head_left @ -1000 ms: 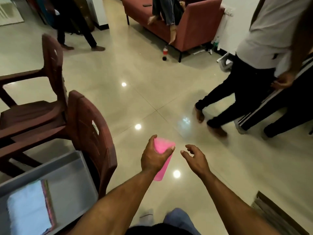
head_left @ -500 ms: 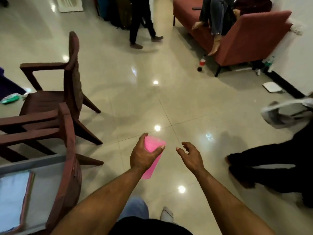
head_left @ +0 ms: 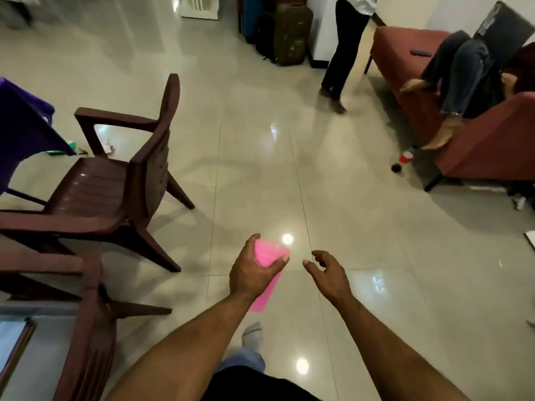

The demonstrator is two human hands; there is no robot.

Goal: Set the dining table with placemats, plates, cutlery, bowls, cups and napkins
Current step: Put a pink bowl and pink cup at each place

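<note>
With the left hand [head_left: 254,273] gripping the pink cup [head_left: 267,273] at lower centre of the frame over the floor and the right hand [head_left: 328,274] empty, fingers loosely curled, carry it level past the brown chair [head_left: 115,180] at left.

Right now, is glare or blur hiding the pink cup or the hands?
Head view: ceiling-light glare spots dot the glossy floor, one just beyond the pink cup, none covering it; left hand and right hand are slightly soft; wide-angle bending shows at the edges.
</note>
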